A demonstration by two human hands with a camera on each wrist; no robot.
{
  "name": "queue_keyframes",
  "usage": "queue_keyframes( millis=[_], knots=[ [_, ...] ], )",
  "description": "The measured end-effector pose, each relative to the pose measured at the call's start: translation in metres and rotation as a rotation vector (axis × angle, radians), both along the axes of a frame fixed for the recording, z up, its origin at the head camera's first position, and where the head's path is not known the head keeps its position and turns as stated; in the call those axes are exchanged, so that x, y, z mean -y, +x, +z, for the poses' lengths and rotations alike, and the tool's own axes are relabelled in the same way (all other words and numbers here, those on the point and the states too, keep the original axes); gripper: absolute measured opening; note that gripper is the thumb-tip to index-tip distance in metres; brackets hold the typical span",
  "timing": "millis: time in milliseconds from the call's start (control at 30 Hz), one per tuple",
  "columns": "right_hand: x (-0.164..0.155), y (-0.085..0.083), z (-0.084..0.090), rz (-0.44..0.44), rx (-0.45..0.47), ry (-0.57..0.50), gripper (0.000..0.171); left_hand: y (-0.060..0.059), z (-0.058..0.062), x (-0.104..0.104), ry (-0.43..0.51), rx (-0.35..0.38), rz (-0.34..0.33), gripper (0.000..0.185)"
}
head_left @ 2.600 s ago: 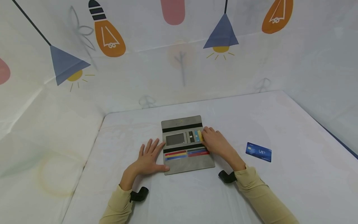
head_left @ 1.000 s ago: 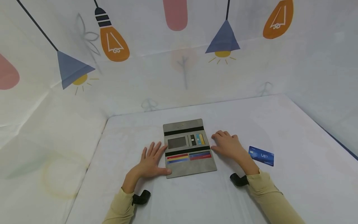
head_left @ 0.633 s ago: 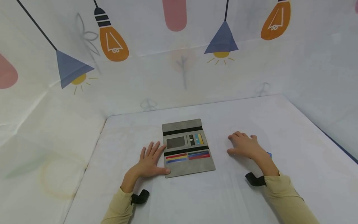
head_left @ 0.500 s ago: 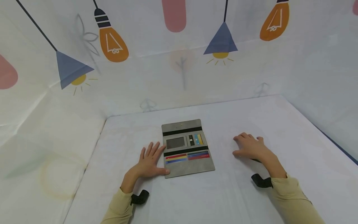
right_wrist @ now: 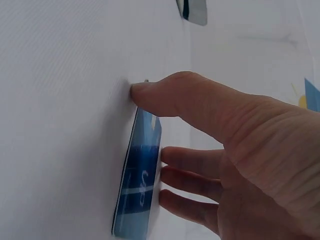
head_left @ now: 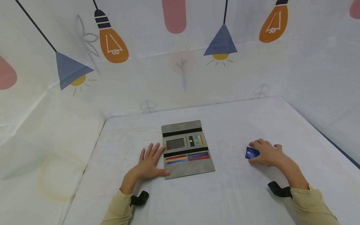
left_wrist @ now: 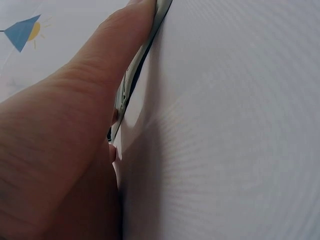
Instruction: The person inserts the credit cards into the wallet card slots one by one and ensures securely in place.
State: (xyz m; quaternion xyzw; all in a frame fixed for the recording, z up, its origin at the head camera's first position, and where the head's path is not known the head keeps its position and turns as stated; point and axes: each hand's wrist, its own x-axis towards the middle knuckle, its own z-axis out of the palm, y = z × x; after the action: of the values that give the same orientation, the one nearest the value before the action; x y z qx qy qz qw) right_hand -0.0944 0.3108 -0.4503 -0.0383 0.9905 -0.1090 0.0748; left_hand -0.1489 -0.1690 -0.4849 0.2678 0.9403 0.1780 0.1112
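Observation:
A grey wallet lies unfolded on the white table, with several coloured cards in its slots. My left hand is spread beside it, the thumb resting on its lower left corner and the index fingertip right at its left edge. To the right, my right hand is low over a blue VIP card lying on the table. Thumb and fingers stand apart at opposite long sides of this card; in the head view the hand hides most of it, leaving its left end visible.
White fabric walls printed with lamps and bulbs rise behind the table and at both sides. A black wrist mount sits on the left wrist, another black mount on the right.
My right hand has left the wallet's right side, where it touched the yellow card, and moved right to the VIP card. The left hand has stayed at the wallet.

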Motion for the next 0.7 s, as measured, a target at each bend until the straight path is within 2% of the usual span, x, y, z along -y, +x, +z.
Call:
queue_keyframes(
  millis=[367,700],
  knots=[
    [-0.028,0.017,-0.006,-0.029,-0.009,-0.023,0.062,0.0,-0.002,0.0,-0.003,0.006,0.0,0.103],
    [-0.027,0.014,-0.006,-0.027,-0.025,-0.037,0.054,0.0,-0.002,0.0,-0.008,-0.005,0.003,0.103]
  ],
)
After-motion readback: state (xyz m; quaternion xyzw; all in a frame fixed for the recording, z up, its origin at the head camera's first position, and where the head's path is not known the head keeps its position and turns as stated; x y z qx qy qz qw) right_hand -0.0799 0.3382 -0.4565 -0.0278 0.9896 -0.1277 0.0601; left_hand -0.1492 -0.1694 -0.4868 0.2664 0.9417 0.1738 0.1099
